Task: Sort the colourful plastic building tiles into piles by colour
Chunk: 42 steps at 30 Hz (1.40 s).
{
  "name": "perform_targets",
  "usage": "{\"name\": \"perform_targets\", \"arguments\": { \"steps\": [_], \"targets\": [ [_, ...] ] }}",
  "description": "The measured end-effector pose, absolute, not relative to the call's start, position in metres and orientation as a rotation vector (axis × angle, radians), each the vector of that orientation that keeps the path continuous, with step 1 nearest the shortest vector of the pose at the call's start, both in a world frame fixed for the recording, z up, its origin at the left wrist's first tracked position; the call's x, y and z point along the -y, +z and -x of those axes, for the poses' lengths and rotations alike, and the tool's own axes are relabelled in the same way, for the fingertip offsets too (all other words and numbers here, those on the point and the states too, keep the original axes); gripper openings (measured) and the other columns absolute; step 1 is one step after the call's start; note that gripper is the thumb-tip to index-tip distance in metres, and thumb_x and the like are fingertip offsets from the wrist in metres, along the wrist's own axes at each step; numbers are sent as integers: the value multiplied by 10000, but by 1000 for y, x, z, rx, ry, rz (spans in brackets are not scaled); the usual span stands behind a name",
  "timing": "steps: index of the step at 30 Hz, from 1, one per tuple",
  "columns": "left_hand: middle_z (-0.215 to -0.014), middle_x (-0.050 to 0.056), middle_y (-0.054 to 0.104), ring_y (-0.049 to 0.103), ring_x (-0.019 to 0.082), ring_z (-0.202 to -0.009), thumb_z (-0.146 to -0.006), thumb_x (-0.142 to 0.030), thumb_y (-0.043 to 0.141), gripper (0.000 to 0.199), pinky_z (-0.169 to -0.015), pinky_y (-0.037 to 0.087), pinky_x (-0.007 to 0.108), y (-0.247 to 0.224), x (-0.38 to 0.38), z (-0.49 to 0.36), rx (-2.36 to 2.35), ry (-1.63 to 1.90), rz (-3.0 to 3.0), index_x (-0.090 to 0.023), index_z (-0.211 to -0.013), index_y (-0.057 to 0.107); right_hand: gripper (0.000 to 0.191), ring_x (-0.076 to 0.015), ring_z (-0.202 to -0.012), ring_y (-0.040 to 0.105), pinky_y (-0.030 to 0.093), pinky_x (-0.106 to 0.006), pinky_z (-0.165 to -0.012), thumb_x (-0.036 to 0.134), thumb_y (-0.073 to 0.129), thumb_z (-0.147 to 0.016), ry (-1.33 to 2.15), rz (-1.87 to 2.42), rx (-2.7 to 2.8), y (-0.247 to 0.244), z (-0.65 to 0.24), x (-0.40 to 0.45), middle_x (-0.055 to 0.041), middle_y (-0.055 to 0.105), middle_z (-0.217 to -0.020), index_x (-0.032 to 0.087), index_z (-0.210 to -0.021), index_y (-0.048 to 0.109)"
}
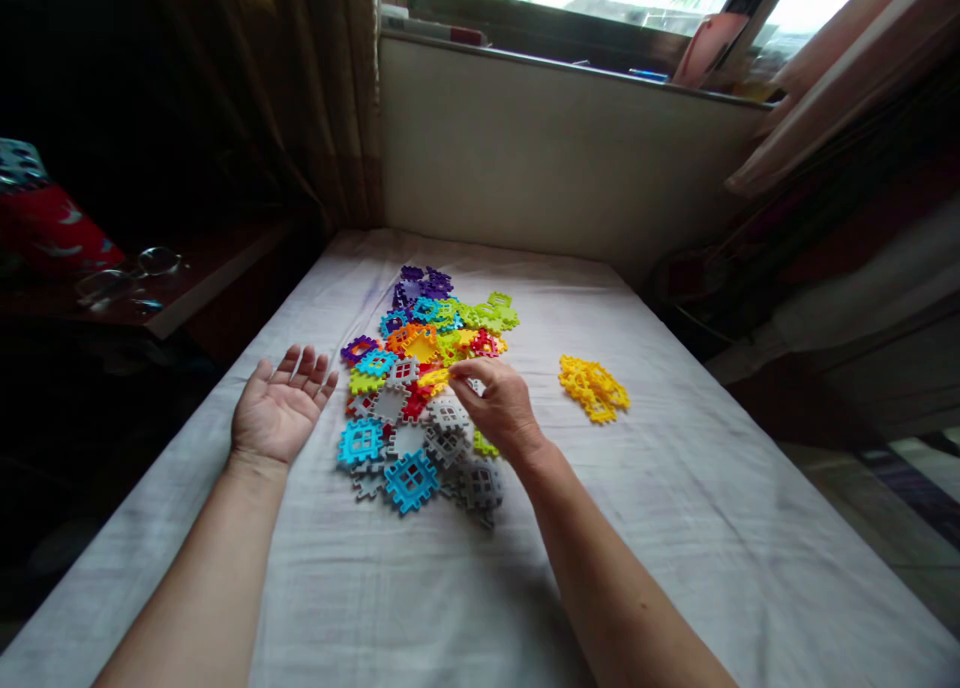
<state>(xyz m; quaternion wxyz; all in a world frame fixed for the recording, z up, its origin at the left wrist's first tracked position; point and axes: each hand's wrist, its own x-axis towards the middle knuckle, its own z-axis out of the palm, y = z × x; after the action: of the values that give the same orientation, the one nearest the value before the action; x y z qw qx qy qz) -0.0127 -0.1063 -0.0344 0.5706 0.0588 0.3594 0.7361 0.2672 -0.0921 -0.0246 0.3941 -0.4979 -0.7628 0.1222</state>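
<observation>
A pile of flat plastic interlocking blocks with notched edges lies mid-table, in purple, blue, green, orange, red, yellow and grey. My right hand (499, 408) reaches over the pile's right side, thumb and fingers pinched on a yellow interlocking block (434, 379); part of that block is hidden by the fingertips. Palm up, my left hand (281, 408) rests beside the pile's left edge with its fingers spread and nothing in it. Nearest to it are a purple block (361, 348) and a blue block (361, 441). Apart on the right lies a small heap of yellow blocks (594, 388).
A white cloth (637, 588) covers the table, which meets a wall (555, 158) below a window. To the left, eyeglasses (159, 261) and a red container (52, 228) sit on a dark side table. Curtains (300, 98) hang at the left.
</observation>
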Motion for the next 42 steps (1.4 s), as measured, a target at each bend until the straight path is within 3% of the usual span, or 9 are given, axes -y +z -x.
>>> {"name": "perform_targets", "arguments": {
  "steps": [4, 11, 29, 38, 42],
  "targets": [
    [-916, 55, 762, 743, 199, -886, -1002, -397, 418, 324, -778, 620, 371, -34, 106, 12, -846, 1724, -142, -198, -940, 667, 144, -200, -830, 700, 523, -323, -815, 316, 631, -860, 262, 1337, 1739, -30, -318, 99, -38, 782, -885, 246, -880, 755],
    [-918, 57, 758, 738, 196, -892, -1000, -376, 396, 334, -782, 620, 367, -34, 106, 11, -880, 1721, -172, -204, -927, 672, 254, -263, -831, 689, 514, -403, -854, 412, 570, -785, -123, 1685, 1394, -75, -397, 118, -91, 768, -837, 220, -806, 734],
    [-934, 54, 758, 733, 192, -924, -992, -387, 382, 333, -810, 624, 361, -28, 106, 9, -964, 1701, -182, -238, -921, 671, 169, -242, -812, 646, 431, -346, -780, 354, 588, -718, -25, 2119, 1178, -75, -418, 123, -47, 732, -803, 225, -778, 679],
    [-931, 53, 762, 735, 208, -916, -983, -385, 400, 300, -789, 626, 385, -33, 106, 12, -915, 1709, -194, -257, -947, 669, 162, -233, -787, 608, 415, -348, -798, 335, 561, -802, -209, 1904, 1430, -73, -391, 127, -49, 696, -732, 223, -723, 649],
    [-946, 49, 760, 729, 208, -944, -978, -385, 420, 285, -831, 616, 400, -34, 105, 12, -917, 1718, -200, -250, -946, 669, 156, -215, -848, 623, 428, -332, -840, 249, 550, -854, -66, 1603, 1785, -65, -342, 122, -44, 732, -843, 232, -798, 694]
  ]
}}
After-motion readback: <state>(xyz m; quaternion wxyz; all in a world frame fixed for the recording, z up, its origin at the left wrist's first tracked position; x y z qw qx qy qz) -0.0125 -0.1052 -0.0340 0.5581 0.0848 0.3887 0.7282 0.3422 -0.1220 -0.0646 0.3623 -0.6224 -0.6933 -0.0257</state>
